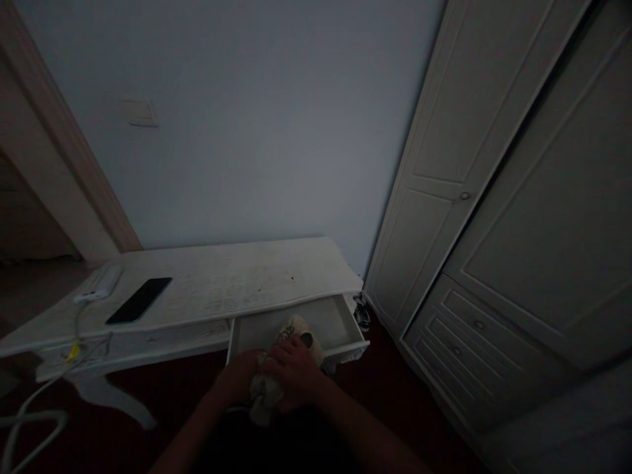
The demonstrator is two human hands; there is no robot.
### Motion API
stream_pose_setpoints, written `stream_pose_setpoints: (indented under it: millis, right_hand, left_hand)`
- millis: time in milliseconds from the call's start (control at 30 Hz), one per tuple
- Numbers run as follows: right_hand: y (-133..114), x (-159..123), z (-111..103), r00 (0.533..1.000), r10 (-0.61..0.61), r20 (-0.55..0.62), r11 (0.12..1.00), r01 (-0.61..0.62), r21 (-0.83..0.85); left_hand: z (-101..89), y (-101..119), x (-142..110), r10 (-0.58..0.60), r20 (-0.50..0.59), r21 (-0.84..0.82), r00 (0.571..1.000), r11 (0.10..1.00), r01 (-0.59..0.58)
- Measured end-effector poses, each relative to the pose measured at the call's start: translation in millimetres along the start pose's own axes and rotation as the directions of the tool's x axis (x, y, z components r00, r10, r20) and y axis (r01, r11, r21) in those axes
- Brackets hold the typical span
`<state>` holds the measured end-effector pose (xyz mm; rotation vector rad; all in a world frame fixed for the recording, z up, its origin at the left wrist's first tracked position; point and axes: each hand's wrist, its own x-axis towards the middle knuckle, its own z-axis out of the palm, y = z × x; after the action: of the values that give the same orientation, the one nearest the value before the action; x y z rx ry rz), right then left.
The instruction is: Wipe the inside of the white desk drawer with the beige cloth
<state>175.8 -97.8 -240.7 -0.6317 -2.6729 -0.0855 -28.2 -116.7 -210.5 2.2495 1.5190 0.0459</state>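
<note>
A pale, soft cloth bundle [296, 327] with dark markings is held over the open drawer [333, 319] of the white table. Its lower end [265, 392] hangs down, bunched, toward my body. My right hand [292, 365] lies across the bundle's middle with its fingers wrapped over it. On its left side, my left hand [243, 372] grips the same bundle, though most of its fingers are hidden. A small dark round spot shows beside the right fingers; I cannot tell what it is. The picture is dim.
On the worn white table [247, 270] lie a black phone [139, 300] and a white power strip [100, 283] with a cable. A closed white wardrobe [424, 217] stands at the right. Dark shoes [362, 315] sit on the red floor beyond the drawer.
</note>
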Motion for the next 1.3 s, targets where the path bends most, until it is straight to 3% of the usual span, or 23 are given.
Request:
stream_pose_setpoints:
  millis: [167, 300, 400, 500, 633, 767, 867, 967, 1033, 1100, 1200, 1300]
  right_hand:
    - [23.5, -32.1, -15.7, 0.999, 0.035, -0.026, 0.999, -0.036, -0.024]
    - [51.7, -82.7, -51.7, 0.979, 0.199, -0.043, 0.979, -0.2, -0.026]
    - [60.7, -103.9, -77.2, 0.94, 0.33, -0.08, 0.943, -0.333, -0.016]
    - [64.2, -91.6, -87.6, 0.909, 0.417, 0.017, 0.909, -0.417, -0.003]
    - [78.6, -40.1, -73.9, 0.858, 0.457, 0.235, 0.883, -0.47, 0.002]
    - [86.2, 14.1, -38.4, 0.869, 0.329, 0.37, 0.927, -0.372, 0.048]
    - [73.9, 47.4, -13.2, 0.876, 0.177, 0.449, 0.957, -0.259, 0.129]
    - [63.2, 66.6, -1.5, 0.87, 0.065, 0.489, 0.964, -0.182, 0.196]
    - [67.3, 66.9, -2.8, 0.874, 0.084, 0.479, 0.964, -0.193, 0.182]
    - [81.3, 56.4, -10.7, 0.879, 0.178, 0.443, 0.959, -0.256, 0.122]
    - [110.1, 24.9, -30.7, 0.857, 0.33, 0.395, 0.931, -0.364, 0.013]
    - [132.4, -12.4, -51.8, 0.842, 0.342, 0.417, 0.93, -0.366, -0.024]
  left_hand:
    - [-3.7, 6.9, 2.2, -0.041, 0.012, -0.001, 0.999, 0.999, 0.041]
    - [-3.8, 9.5, 4.1, -0.04, -0.011, -0.015, 0.999, 0.999, 0.04]
    - [-4.0, 10.5, 3.8, -0.048, -0.024, 0.011, 0.999, 0.999, 0.048]
    - [-2.2, 11.8, 2.9, -0.055, -0.027, 0.049, 0.998, 0.997, 0.056]
    - [4.0, 13.7, -1.3, -0.051, -0.043, 0.163, 0.998, 0.985, 0.058]
    - [7.2, 16.4, -5.8, -0.04, -0.026, 0.216, 0.999, 0.975, 0.044]
    - [8.0, 16.6, -6.4, 0.015, -0.021, 0.212, 1.0, 0.977, -0.011]
    - [8.9, 16.1, -6.8, 0.053, -0.055, 0.182, 0.997, 0.982, -0.042]
    - [8.6, 17.4, -7.9, 0.036, -0.073, 0.176, 0.997, 0.984, -0.022]
    - [7.1, 20.1, -9.4, 0.014, -0.063, 0.195, 0.998, 0.981, -0.001]
    - [4.9, 24.2, -10.7, 0.016, -0.034, 0.237, 0.999, 0.972, -0.008]
    - [5.1, 25.2, -9.9, 0.04, -0.035, 0.231, 0.999, 0.972, -0.031]
